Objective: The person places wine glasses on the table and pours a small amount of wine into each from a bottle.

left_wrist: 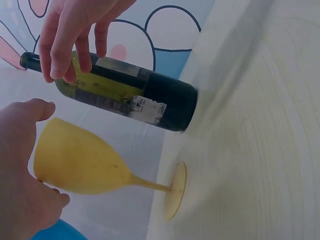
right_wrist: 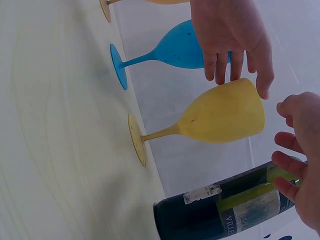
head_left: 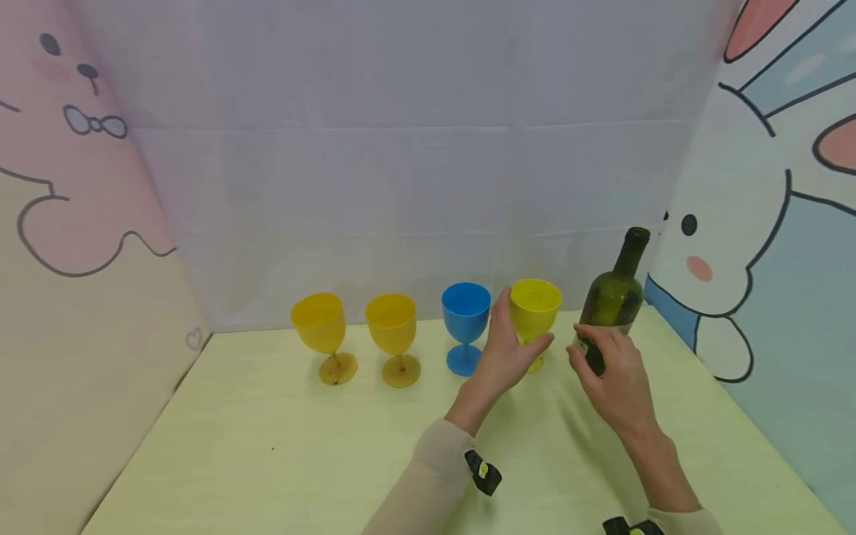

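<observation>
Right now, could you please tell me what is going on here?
A person has an open left grip at the rightmost yellow cup and an open right grip at the bottle. Cup and bottle stand upright on the table. To their left, a blue cup and two more yellow cups stand in a row.

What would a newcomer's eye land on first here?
Probably the lone blue goblet, third from the left in the head view's row, among three yellow goblets. Then the dark green bottle at the right end, with the right grip at it and the left grip at the rightmost yellow goblet.
</observation>
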A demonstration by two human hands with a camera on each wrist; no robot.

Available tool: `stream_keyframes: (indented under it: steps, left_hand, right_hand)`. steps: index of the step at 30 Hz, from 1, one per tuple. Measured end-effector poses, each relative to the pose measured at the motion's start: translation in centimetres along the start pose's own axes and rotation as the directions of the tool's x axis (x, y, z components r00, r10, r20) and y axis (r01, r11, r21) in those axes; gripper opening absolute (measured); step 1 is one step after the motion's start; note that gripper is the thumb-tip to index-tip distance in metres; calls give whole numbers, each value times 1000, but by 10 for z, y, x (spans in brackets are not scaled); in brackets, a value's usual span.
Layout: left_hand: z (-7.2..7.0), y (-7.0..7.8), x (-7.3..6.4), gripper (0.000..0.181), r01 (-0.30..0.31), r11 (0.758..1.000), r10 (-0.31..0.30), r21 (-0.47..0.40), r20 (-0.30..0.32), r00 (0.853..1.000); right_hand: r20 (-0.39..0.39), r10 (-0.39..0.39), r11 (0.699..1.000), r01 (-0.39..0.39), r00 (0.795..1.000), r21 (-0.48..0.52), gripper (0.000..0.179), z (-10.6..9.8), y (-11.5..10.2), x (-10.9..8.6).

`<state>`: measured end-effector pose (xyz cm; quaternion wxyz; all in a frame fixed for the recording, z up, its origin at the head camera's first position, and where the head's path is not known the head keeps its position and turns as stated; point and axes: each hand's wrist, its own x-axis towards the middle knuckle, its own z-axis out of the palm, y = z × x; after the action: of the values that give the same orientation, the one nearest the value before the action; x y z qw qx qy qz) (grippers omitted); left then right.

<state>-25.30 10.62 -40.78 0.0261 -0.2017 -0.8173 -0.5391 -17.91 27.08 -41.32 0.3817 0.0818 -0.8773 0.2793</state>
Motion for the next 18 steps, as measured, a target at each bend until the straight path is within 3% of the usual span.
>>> stream_keyframes:
  steps: [6,11,18]
  left_hand:
    - [15,2,10,100,67,995,-73,-78,-75,995]
    - [26,4,19,99,87,990,-103,-112,-150,983]
    - [34,-2,24,100,113,982,-138,-150,-173,975]
  right_hand:
    - [-12,-10,1000,10,1000,9,39,0,-1,0]
    - [-11,-21,1000,22,1000,18,37,2,-3,1]
    - [-7,-5,1000,5,1000,5,37,3,-5,0]
